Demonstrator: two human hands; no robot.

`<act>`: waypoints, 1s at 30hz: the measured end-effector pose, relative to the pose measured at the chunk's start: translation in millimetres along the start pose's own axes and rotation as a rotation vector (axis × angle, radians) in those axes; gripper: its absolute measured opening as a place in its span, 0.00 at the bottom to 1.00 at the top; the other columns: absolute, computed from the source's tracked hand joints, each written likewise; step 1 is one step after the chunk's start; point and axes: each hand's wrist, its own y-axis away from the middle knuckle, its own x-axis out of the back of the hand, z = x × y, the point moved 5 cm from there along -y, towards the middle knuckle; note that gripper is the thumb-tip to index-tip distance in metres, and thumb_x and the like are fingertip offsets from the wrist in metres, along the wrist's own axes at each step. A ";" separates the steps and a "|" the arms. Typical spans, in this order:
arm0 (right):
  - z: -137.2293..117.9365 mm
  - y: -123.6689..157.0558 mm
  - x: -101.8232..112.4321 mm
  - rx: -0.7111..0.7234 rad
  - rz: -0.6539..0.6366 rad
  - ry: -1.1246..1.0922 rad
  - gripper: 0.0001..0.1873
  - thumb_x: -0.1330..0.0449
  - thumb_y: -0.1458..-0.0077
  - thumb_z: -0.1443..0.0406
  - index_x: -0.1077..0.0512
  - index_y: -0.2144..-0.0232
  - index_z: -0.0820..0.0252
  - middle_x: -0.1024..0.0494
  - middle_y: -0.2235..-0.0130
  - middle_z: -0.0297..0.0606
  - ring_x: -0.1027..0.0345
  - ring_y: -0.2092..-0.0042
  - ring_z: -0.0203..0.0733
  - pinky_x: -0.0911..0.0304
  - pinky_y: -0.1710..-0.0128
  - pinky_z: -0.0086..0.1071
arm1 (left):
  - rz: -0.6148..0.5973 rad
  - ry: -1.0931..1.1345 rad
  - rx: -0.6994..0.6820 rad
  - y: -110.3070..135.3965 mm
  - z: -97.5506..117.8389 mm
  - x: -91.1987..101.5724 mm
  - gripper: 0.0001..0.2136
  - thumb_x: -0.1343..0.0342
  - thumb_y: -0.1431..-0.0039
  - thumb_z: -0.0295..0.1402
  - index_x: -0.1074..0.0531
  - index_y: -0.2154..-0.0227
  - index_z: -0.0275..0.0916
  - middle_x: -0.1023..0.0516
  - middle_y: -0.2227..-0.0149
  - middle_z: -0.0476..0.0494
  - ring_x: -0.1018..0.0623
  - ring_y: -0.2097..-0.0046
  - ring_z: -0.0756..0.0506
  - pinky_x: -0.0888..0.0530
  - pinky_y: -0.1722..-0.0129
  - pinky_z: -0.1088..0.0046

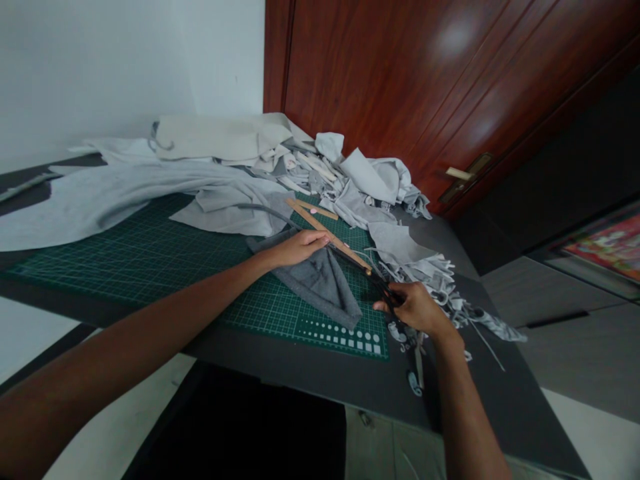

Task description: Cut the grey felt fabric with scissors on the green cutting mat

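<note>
A dark grey piece of folded fabric (320,283) lies on the green cutting mat (150,257). My left hand (297,248) rests flat on the fabric's top edge, fingers stretched out, pressing it down. My right hand (413,307) is closed round the handles of black scissors (373,277), whose blades point up-left along the fabric's right edge toward my left hand. A wooden ruler (327,233) lies just beyond the blades.
Light grey cloth (125,190) is spread and heaped across the back of the table. Cut scraps (435,277) lie at the right beside my right hand. A dark wooden door with a handle (465,175) stands behind. The table's front edge (300,380) is near me.
</note>
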 end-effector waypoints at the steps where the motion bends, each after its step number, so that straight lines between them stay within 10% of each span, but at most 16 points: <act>1: 0.2 0.1 0.0 0.001 0.004 0.000 0.23 0.35 0.47 0.48 0.34 0.78 0.59 0.34 0.80 0.29 0.44 0.77 0.34 0.50 0.77 0.27 | 0.002 0.005 0.000 0.1 0.0 0.2 0.14 0.55 0.30 0.36 0.25 0.60 0.36 0.21 0.60 0.44 0.23 0.54 0.47 0.29 0.50 0.72; 30: -7.4 -2.0 0.9 0.034 0.024 0.047 0.25 0.38 0.44 0.47 0.35 0.80 0.59 0.37 0.81 0.29 0.47 0.77 0.33 0.51 0.77 0.28 | -0.013 -0.022 -0.010 -0.5 0.0 -0.5 0.11 0.52 0.32 0.32 0.24 0.60 0.37 0.19 0.59 0.43 0.22 0.54 0.47 0.29 0.51 0.73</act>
